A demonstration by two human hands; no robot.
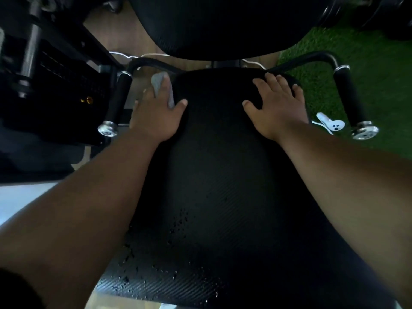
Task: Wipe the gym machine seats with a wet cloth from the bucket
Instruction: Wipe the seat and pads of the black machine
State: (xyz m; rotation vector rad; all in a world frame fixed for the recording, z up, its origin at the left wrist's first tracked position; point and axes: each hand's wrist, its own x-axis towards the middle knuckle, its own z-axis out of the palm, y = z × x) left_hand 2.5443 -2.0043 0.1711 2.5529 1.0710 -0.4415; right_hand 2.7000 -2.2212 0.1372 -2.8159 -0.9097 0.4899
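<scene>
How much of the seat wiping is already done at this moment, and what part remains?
Done: water droplets on the near part of the seat suggest it was wiped. In hand: the left hand presses the grey cloth on the seat's far left edge, while the right hand rests flat on the far right. Left: the far right side, probably, and the backrest, which shows no droplets.

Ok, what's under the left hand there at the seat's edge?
A grey cloth shows under the left hand at the far left edge of the black seat. Most of the cloth is covered by the hand.
</scene>
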